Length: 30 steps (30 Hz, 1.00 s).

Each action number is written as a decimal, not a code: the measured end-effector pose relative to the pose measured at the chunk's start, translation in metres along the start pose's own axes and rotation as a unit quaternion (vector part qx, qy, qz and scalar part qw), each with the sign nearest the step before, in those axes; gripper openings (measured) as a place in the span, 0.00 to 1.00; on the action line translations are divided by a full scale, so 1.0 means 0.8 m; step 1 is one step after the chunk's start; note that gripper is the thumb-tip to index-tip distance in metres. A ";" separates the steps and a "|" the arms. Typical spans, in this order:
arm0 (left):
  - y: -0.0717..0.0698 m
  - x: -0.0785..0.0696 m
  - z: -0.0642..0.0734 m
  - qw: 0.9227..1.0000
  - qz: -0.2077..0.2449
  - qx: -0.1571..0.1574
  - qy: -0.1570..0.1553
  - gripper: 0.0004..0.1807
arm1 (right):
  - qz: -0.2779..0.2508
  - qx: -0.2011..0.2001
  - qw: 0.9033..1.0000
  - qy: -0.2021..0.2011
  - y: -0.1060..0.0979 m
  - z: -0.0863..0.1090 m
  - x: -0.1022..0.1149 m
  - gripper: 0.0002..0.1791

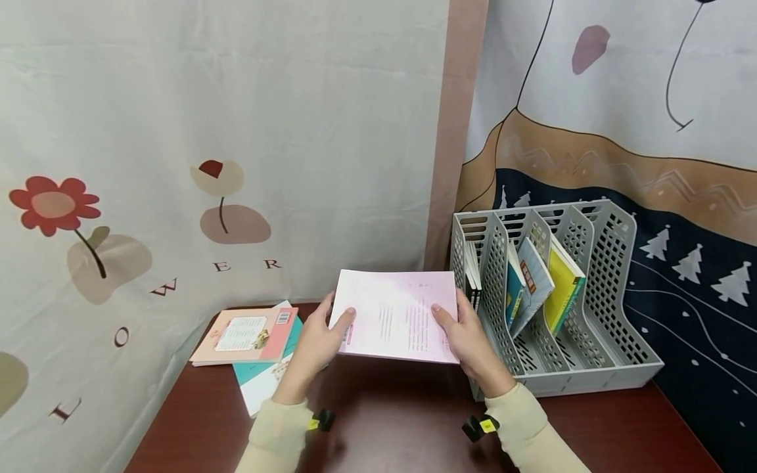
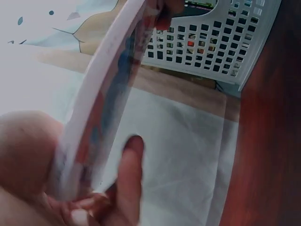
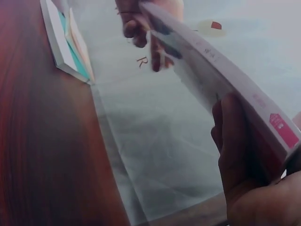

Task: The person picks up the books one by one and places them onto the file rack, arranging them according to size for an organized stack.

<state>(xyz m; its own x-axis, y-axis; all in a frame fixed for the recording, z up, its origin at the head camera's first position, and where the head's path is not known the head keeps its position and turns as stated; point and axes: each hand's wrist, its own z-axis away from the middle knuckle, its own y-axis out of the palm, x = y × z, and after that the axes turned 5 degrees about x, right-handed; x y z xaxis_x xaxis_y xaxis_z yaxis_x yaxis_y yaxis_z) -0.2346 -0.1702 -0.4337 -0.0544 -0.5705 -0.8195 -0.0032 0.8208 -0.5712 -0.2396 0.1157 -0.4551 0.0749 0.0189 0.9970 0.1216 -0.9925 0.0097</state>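
Note:
A thin pale pink book [image 1: 395, 316] is held up above the table between both hands, its text side toward the head camera. The left hand [image 1: 316, 345] grips its left edge, thumb on the upper face and fingers underneath. At the opposite edge the right hand [image 1: 473, 341] grips it the same way. In the right wrist view the book's spine [image 3: 244, 94] shows small print and a pink patch near the right hand [image 3: 254, 188]. The left wrist view shows the book [image 2: 101, 94] edge-on, with a colourful underside blurred.
Right of the hands stands a grey perforated file rack [image 1: 591, 381], with several books upright in its compartments. A stack of books [image 1: 245, 336], peach cover on top, lies on the dark red table [image 1: 390, 420] at left. Printed cloth [image 1: 331, 131] hangs behind.

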 end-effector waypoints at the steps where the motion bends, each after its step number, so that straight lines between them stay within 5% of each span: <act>1: 0.001 0.001 0.000 1.000 -0.007 -0.004 -0.005 0.40 | 0.003 -0.002 1.000 -0.002 0.001 0.001 0.000 0.26; 8: 0.010 0.002 -0.003 0.998 0.041 -0.048 -0.005 0.24 | 0.013 0.034 0.999 0.018 0.005 0.001 0.003 0.25; 14: -0.001 0.008 -0.005 0.994 0.076 -0.075 0.009 0.22 | 0.018 0.051 0.997 0.061 -0.006 0.001 0.008 0.33; 19: -0.018 0.017 -0.008 0.991 0.127 -0.036 -0.001 0.24 | 0.044 0.050 0.995 0.072 -0.019 0.001 0.013 0.29; 23: -0.022 0.022 -0.010 0.992 0.126 0.008 0.004 0.23 | 0.097 0.120 0.985 0.072 -0.024 0.002 0.012 0.23; 30: -0.020 0.026 -0.009 0.988 0.129 0.078 0.021 0.24 | 0.168 0.249 0.951 0.066 -0.022 0.007 -0.003 0.20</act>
<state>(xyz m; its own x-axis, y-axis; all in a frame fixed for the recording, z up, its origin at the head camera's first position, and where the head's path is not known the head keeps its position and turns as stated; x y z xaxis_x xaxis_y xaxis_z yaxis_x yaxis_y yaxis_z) -0.2429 -0.1950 -0.4412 -0.0749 -0.3384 -0.9380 0.1707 0.9224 -0.3464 -0.2367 0.1334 -0.4577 0.0716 -0.3369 0.9388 0.5699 -0.7587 -0.3157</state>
